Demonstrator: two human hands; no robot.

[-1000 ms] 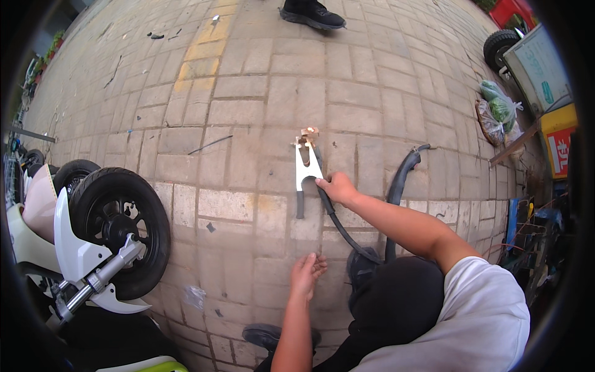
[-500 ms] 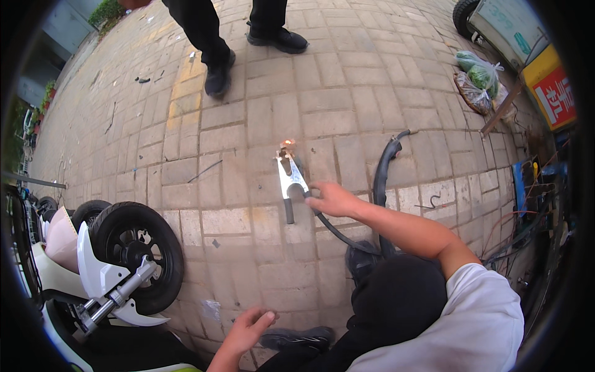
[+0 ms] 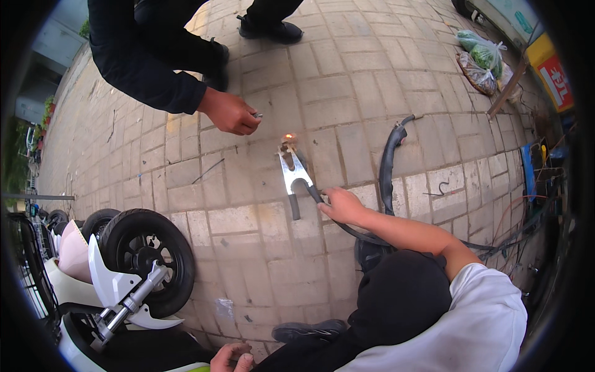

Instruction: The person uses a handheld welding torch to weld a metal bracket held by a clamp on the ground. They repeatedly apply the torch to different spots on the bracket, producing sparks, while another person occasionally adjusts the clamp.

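Note:
A welding earth clamp (image 3: 295, 175) with bright metal arms and black handle sleeves lies on the paving. At its jaws, a small piece (image 3: 289, 137) glows orange. My right hand (image 3: 342, 206) is closed at the clamp's right handle, where the black cable joins it. Down at the lower edge, my left hand (image 3: 232, 358) has its fingers curled; nothing shows in them, and the picture's edge cuts it off. A co-worker's hand (image 3: 229, 111) pinches a small metal bit (image 3: 258, 115) just beyond the clamp. Right of my right hand lies a black welding electrode holder (image 3: 389, 158).
A white scooter with a black front wheel (image 3: 147, 261) stands at left. Cables (image 3: 514, 239) run to equipment at right. Bagged vegetables (image 3: 483, 59) lie at far right, near a yellow box (image 3: 550, 74). A co-worker's shoe (image 3: 273, 30) is at the far side.
The co-worker has bent down and brought a hand holding a small metal bit near the clamp. My left hand has drawn back to the lower edge. My right hand stays at the clamp.

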